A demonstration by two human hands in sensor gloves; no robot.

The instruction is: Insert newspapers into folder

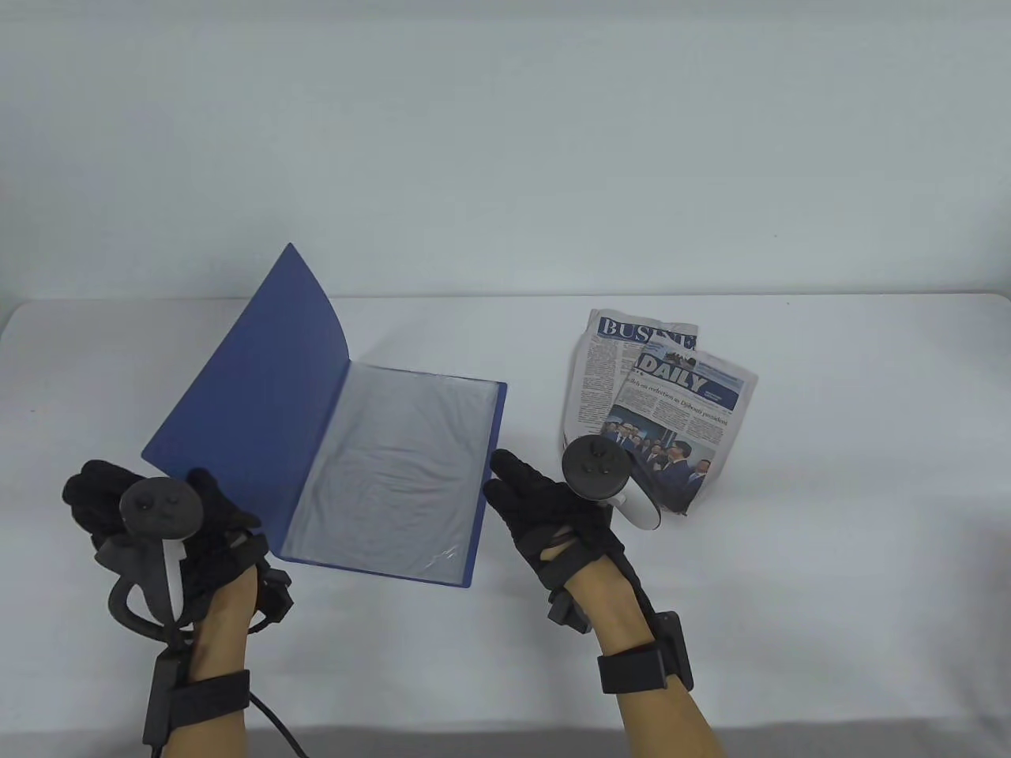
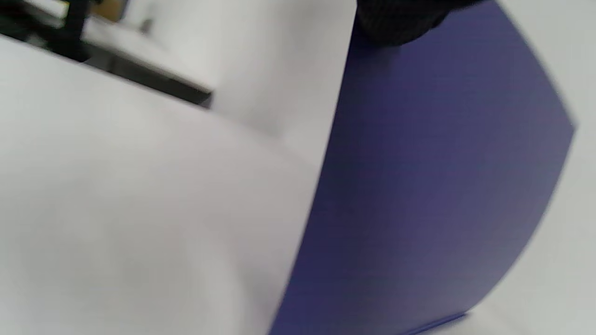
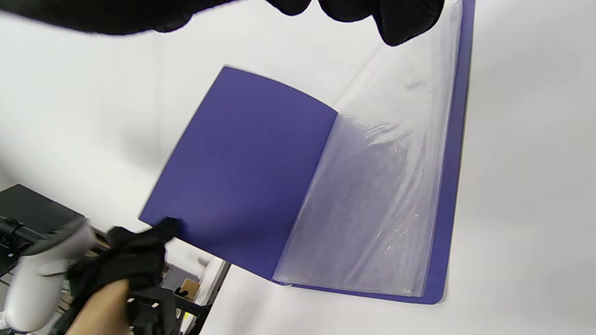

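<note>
A blue folder [image 1: 253, 387] lies open on the white table, its clear plastic sleeves [image 1: 395, 466] facing up. My left hand [image 1: 158, 513] holds the raised front cover at its near corner; the cover fills the left wrist view [image 2: 433, 186]. My right hand [image 1: 545, 505] hovers open and empty just right of the folder's near right edge, fingers spread. Folded newspapers [image 1: 663, 395], headed "BUSINESS" and "DAILY", lie in a small pile right of the folder, just beyond my right hand. The right wrist view shows the open folder [image 3: 251, 167] and my left hand [image 3: 135, 251] at the cover's corner.
The table [image 1: 829, 553] is covered in white cloth and backed by a white wall. A cable runs from my left wrist off the bottom edge. Dark equipment [image 3: 28, 218] shows beyond the table's left side in the right wrist view.
</note>
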